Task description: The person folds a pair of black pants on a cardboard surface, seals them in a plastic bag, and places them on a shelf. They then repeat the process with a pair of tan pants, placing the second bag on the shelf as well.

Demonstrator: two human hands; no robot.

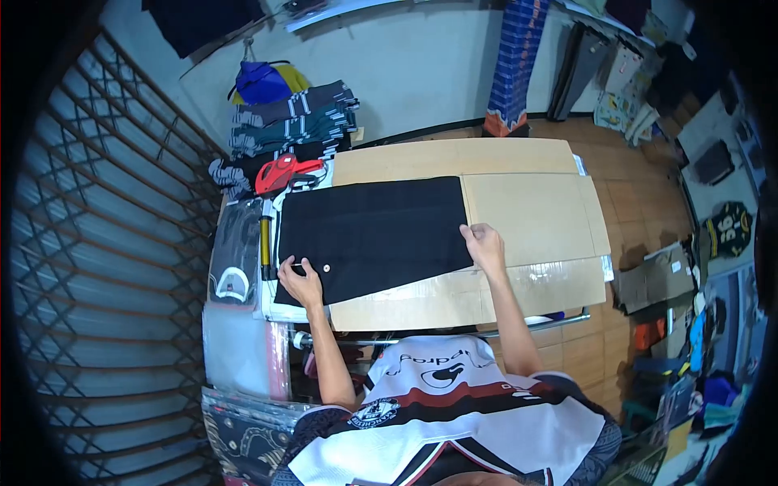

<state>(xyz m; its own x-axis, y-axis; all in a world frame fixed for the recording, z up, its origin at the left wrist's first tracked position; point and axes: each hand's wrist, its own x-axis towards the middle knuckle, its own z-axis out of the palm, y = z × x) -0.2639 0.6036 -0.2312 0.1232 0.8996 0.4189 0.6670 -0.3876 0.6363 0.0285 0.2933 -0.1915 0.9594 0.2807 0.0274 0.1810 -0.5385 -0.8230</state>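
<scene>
A folded black garment (pixel 377 231), which looks like a pair of trousers, lies flat with a small button (pixel 327 268) near its lower left. My left hand (pixel 301 283) rests on its left end beside the button, fingers spread. At the narrower right end, my right hand (pixel 485 246) has its fingers closed on the edge of the cloth. Beneath the garment is tan cardboard (pixel 535 215), reaching out to the right. The underside of the garment is hidden.
A red label gun (pixel 288 172) and a yellow-and-black stick (pixel 265 247) lie left of the garment. Folded clothes (pixel 296 121) are stacked behind them. Plastic-wrapped packs (pixel 247 344) sit at the near left, by a metal lattice gate (pixel 113 267). A blue wrapped post (pixel 515 65) stands behind.
</scene>
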